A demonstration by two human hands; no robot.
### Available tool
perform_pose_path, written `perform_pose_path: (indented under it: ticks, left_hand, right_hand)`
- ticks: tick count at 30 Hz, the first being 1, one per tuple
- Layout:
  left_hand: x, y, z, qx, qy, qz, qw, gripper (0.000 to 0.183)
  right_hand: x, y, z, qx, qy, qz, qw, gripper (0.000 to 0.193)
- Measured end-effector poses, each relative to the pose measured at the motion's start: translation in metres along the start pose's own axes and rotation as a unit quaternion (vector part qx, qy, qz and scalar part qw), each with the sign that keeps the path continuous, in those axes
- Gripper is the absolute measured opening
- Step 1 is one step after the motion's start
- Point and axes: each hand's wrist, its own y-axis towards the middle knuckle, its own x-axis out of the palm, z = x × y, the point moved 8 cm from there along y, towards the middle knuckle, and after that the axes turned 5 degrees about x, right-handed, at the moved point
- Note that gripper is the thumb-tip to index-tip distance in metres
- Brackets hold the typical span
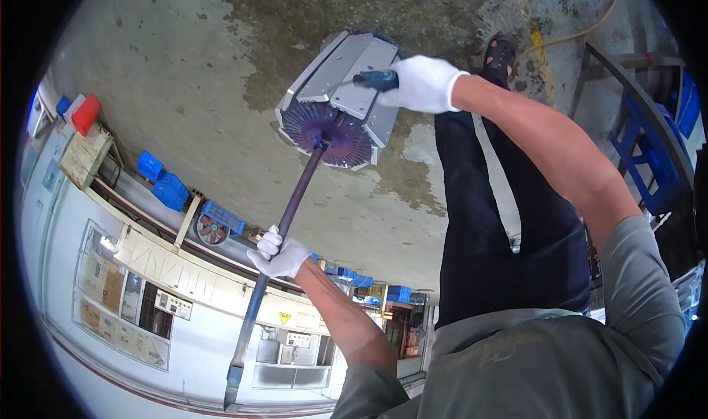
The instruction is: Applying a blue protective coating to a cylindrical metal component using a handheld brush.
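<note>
My right hand point(428, 85), in a white glove, is closed round the dark teal handle of a hand tool point(377, 80). Its thin shank lies over the grey metal plates of a drum point(358, 54); it looks like a screwdriver, though its tip is unclear. Screws or holes dot the plates. Facing me, the drum's end is a purple slotted disc point(341, 140), from whose centre runs a long metal shaft point(301, 189). Farther along, my white-gloved left hand point(284, 257) has its fingers wrapped round that shaft, which slants down to the lower left.
Wet patches darken the concrete floor point(199, 87). Blue crates point(169, 190), a round fan point(212, 229) and a red bin point(86, 115) stand along the left side, by a long white machine point(206, 330). To the right are a blue plastic frame point(649, 161) and a hose point(590, 32).
</note>
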Motion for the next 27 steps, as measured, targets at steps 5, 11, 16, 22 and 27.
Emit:
perform_pose_path:
  ticks: [5,11,16,22,27]
  left_hand:
    - [-0.002,0.001,0.002,0.011,0.007,-0.007,1.000,0.049]
    - [0.002,-0.003,0.005,0.016,0.007,-0.028,0.999,0.050]
    - [0.001,0.004,0.002,0.003,-0.001,-0.019,1.000,0.050]
    - [0.002,0.012,0.002,0.001,-0.012,-0.042,0.999,0.050]
    - [0.006,0.014,0.005,0.016,0.013,-0.052,0.998,0.050]
  right_hand:
    - [0.006,0.009,-0.021,-0.041,0.024,-0.015,0.999,0.043]
    - [0.005,0.035,-0.025,-0.037,-0.007,0.014,0.999,0.042]
    - [0.009,0.023,-0.035,-0.049,-0.037,0.019,0.998,0.038]
    - [0.013,0.033,-0.026,-0.048,-0.069,0.085,0.993,0.028]
    - [0.017,0.073,0.031,0.032,-0.113,0.112,0.987,0.025]
